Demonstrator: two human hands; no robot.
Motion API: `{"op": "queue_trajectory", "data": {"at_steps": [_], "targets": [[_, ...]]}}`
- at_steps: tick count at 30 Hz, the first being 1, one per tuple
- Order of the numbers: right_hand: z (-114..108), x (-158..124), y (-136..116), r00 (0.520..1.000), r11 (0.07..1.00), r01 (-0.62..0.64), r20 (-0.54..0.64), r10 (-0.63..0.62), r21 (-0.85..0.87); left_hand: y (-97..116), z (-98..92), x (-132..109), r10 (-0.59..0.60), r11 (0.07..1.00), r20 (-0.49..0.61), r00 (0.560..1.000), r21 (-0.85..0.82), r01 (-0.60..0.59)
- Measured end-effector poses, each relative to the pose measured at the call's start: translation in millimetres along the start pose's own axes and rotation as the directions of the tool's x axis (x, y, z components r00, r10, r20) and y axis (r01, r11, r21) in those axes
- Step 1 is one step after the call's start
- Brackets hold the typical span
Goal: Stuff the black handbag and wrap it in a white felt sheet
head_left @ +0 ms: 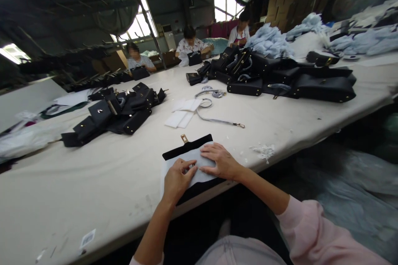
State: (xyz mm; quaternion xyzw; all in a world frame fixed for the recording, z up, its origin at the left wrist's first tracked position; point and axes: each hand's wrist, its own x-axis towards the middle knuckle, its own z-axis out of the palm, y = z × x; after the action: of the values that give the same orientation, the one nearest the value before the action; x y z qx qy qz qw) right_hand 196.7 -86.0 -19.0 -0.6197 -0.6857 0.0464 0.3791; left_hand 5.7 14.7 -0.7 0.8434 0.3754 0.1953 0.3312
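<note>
A black handbag (194, 190) lies at the table's front edge, its flap (203, 140) folded open away from me and a gold rectangular clasp plate (184, 138) at the flap's edge. A thin white sheet (186, 157) covers much of the bag's front. My left hand (177, 178) has thumb and index finger pinched at a small metal fitting (193, 165) that shows above the sheet. Flat on the sheet's right side, my right hand (222, 161) rests with its fingers apart. What lies beneath the sheet is hidden.
Folded white sheets (182, 114) and a grey-wrapped strap (217, 121) lie beyond the bag. Black handbags are piled at left (115, 112) and right (323, 85). White scraps (264, 151) lie near the edge. Several people (191, 45) sit across the table.
</note>
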Motion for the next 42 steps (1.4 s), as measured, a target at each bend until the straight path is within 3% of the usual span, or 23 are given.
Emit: {"op": "queue_trajectory", "data": {"at_steps": [5,8,10,15,18,21,23,26,29,33,35,37,40,42], "targets": [[-4,-20,-2,0.985,0.98,-0.165,0.072,0.158,0.115,-4,-7.8,5,0.055,0.998,0.141,0.989,-0.03,-0.051],[-7,-18,3,0.974,0.964,-0.186,0.165,0.155,0.191,-5,-15.5,14,0.023,1.0,0.255,0.967,0.013,-0.027],[-8,-13,7,0.966,0.961,-0.194,0.212,0.151,0.199,-5,-17.2,17,0.029,0.996,0.274,0.961,0.069,-0.05],[-7,0,11,0.947,0.952,-0.247,0.251,0.198,0.181,-10,-9.1,8,0.082,0.985,0.145,0.986,0.139,-0.102],[-2,-3,13,0.955,0.912,-0.296,0.071,0.288,0.284,-14,-3.3,1,0.091,0.983,0.028,0.995,0.156,-0.095],[8,-16,15,0.887,0.848,-0.315,-0.187,0.423,0.426,-16,0.3,-5,0.162,0.972,-0.091,0.983,0.186,-0.143],[17,-28,14,0.817,0.764,-0.334,-0.234,0.526,0.551,-18,1.9,-8,0.247,0.953,-0.153,0.957,0.217,-0.211],[24,-42,9,0.731,0.64,-0.351,-0.226,0.643,0.684,-24,3.1,-7,0.294,0.935,-0.161,0.942,0.253,-0.249],[22,-47,5,0.701,0.549,-0.343,-0.181,0.689,0.762,-31,2.5,-4,0.263,0.943,-0.069,0.962,0.227,-0.242],[8,-43,15,0.624,0.42,-0.387,-0.102,0.774,0.821,-36,0.0,2,0.195,0.96,0.044,0.98,0.196,-0.2],[-1,-37,21,0.636,0.433,-0.41,-0.089,0.767,0.803,-35,-0.8,3,0.171,0.963,0.057,0.984,0.201,-0.179],[-9,-28,24,0.687,0.511,-0.464,-0.069,0.723,0.723,-30,-0.9,1,0.164,0.961,0.047,0.985,0.217,-0.17],[-17,-10,19,0.766,0.691,-0.556,-0.037,0.642,0.461,-23,0.1,-6,0.19,0.944,0.013,0.982,0.274,-0.186],[-18,2,16,0.777,0.747,-0.592,-0.03,0.628,0.302,-21,1.0,-10,0.207,0.934,-0.002,0.978,0.298,-0.197]]}}
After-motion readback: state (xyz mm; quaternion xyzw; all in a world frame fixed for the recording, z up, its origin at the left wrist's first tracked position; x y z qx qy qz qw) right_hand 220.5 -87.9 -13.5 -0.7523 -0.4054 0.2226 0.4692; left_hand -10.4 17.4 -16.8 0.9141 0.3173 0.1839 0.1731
